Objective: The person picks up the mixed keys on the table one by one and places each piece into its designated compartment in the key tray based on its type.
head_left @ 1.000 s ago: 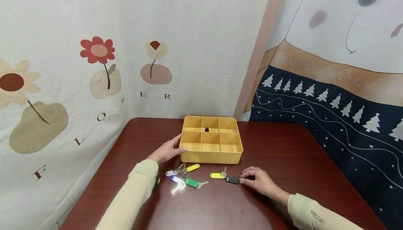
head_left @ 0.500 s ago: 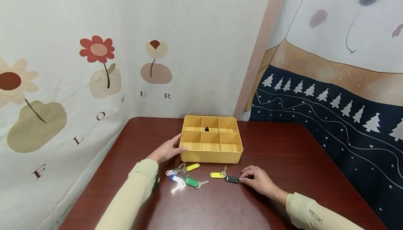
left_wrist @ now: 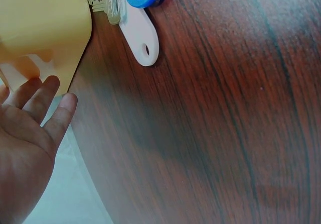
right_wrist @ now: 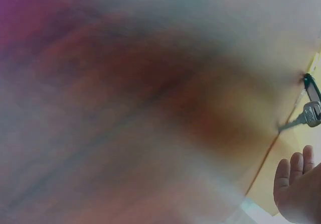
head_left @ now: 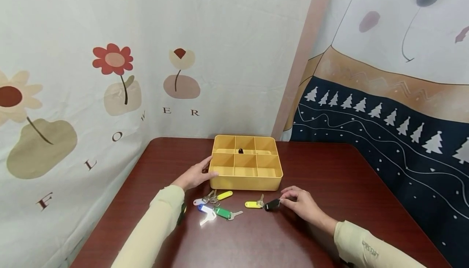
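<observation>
My right hand [head_left: 302, 205] pinches a key with a black tag [head_left: 272, 205] by its key end, right of the box's front; the tag hangs tilted from the fingertips. In the right wrist view a key [right_wrist: 311, 114] shows at the right edge, above my blurred-in fingers. My left hand [head_left: 196, 175] rests against the left side of the yellow compartment box [head_left: 246, 183], fingers extended along its wall and thumb at the front corner. A key with a yellow tag [head_left: 254, 205] lies just left of the black one.
Before the box lie keys with a white tag [left_wrist: 140, 40], a blue tag [head_left: 205, 208], a green tag [head_left: 222, 213] and another yellow tag [head_left: 224, 195]. A small black object [head_left: 240, 151] sits in the box's back middle compartment. Printed curtains [head_left: 234, 56] stand behind the dark red table [head_left: 315, 166].
The black tag, flat on the table before, now tilts up, its left end shifting slightly, as my right hand lifts a little. My left hand and the box stay put.
</observation>
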Demonstrator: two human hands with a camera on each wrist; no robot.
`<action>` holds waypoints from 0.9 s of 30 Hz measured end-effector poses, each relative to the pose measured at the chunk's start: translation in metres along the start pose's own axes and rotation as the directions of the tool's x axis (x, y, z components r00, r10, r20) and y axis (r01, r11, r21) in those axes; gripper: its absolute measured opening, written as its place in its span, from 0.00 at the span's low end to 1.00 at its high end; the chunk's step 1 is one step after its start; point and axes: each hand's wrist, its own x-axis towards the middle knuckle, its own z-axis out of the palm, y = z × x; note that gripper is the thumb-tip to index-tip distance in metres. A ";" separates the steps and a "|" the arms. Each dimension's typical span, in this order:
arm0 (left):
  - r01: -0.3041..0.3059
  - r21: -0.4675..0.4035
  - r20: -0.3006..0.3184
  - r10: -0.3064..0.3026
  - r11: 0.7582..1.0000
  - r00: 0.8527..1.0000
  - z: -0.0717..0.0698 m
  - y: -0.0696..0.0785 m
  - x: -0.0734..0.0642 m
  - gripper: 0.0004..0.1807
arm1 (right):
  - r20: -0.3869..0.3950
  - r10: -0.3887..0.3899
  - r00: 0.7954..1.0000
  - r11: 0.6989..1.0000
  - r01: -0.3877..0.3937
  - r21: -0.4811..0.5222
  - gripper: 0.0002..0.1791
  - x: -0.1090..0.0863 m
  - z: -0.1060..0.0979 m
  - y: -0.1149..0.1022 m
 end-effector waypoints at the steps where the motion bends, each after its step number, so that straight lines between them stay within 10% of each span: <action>1: 0.004 -0.002 -0.001 -0.004 1.000 1.000 0.000 0.000 0.000 0.46 | -0.006 0.006 1.000 1.000 -0.006 0.010 0.07 0.002 -0.001 -0.002; 27: 0.000 0.013 -0.007 0.000 1.000 1.000 -0.001 0.001 0.000 0.47 | -0.111 0.131 0.985 0.972 -0.106 0.208 0.03 0.030 -0.025 -0.060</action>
